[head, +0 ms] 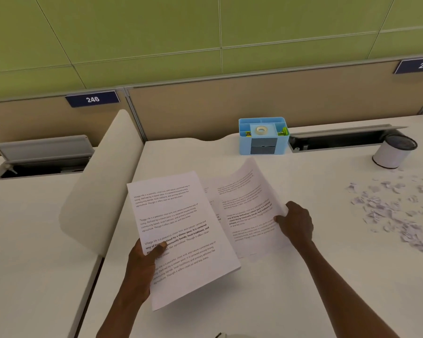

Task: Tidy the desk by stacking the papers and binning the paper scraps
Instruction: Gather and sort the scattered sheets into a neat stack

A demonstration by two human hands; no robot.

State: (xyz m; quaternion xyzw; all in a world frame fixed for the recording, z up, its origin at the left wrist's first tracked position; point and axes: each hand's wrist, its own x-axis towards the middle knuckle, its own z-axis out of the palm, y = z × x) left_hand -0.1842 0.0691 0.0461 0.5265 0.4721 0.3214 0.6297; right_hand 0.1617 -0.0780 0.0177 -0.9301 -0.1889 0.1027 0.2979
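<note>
A stack of printed sheets (181, 230) is lifted above the white desk (291, 289); my left hand (144, 262) grips its left edge, thumb on top. To its right a second printed sheet (249, 211) curls upward, and my right hand (294, 222) pinches its right edge. Its left part slips behind the stack. Several small white paper scraps (391, 211) lie scattered on the desk at the far right. A small white bin with a dark liner (393, 152) stands behind the scraps.
A light blue desk organiser (264, 136) with a tape roll stands at the back centre. An open cable tray (337, 140) runs along the back edge. A rounded white divider (103, 181) separates this desk from the left desk. Beige partition panels rise behind.
</note>
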